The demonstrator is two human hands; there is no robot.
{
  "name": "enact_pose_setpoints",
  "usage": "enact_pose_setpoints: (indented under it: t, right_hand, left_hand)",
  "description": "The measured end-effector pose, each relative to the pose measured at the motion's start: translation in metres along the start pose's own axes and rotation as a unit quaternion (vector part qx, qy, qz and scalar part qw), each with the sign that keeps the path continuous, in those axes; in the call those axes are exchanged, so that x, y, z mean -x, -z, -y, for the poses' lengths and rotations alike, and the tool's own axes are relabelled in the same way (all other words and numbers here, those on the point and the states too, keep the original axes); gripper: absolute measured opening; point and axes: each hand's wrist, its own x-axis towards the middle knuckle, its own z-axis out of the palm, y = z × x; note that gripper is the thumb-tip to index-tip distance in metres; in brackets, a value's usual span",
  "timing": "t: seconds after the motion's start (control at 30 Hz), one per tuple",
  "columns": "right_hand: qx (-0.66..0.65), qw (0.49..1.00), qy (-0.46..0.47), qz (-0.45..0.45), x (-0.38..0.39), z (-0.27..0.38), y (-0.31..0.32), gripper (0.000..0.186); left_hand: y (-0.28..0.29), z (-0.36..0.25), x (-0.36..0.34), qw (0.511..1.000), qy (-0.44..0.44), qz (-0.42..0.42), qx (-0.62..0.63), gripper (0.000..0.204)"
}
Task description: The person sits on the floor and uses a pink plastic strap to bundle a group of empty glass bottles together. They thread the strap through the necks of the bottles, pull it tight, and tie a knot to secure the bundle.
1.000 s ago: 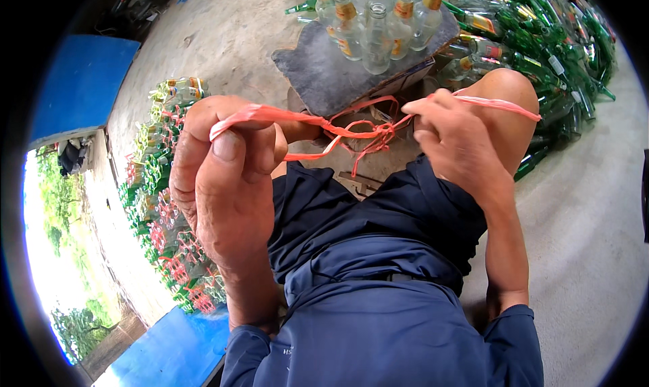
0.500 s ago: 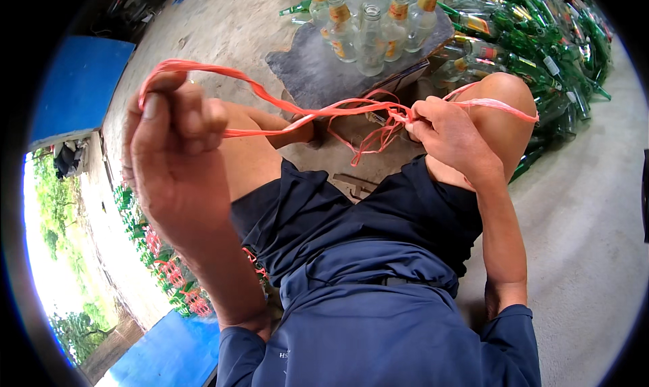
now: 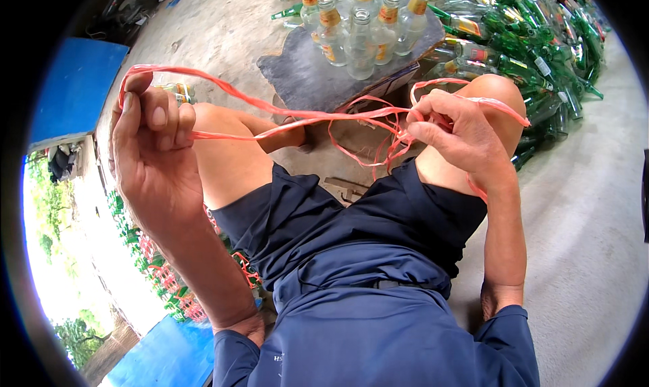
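A loop of red plastic twine [image 3: 260, 103] stretches between my two hands above my knees. My left hand [image 3: 154, 133] is raised on the left, its fingers curled, with the twine running over the index finger and back out below the others. On the right, my right hand [image 3: 460, 127] pinches the twine near my right knee. Loose, tangled strands hang from beside the right thumb, and another part of the twine lies across that knee. Several clear glass bottles [image 3: 361, 45] with orange-yellow labels stand upright beyond, grouped on a dark slab [image 3: 291, 69].
A large heap of green and clear bottles [image 3: 520, 42] lies at the far right. Blue panels [image 3: 74, 86] stand at the left. Bottles bundled with red twine [image 3: 165, 275] sit behind my left forearm. A small dark bar [image 3: 348, 184] lies on the floor between my legs.
My left hand has moved a little left, drawing the twine loop longer. My right hand has shifted slightly right, and the loose strands by it have spread and changed shape.
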Motion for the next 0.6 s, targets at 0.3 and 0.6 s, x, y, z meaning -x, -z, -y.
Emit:
enact_pose_setpoints:
  t: [0.3,0.6]
  right_hand:
    - [-0.087,0.995,-0.02,-0.055,0.001,0.013,0.024,0.019]
    - [-0.1,0.992,-0.021,-0.078,0.002,0.014,0.05,0.022]
  left_hand:
    - [0.012,0.015,-0.002,0.998,0.034,-0.033,-0.028,0.03]
    - [0.025,0.034,0.007,0.982,0.05,-0.11,-0.147,0.026]
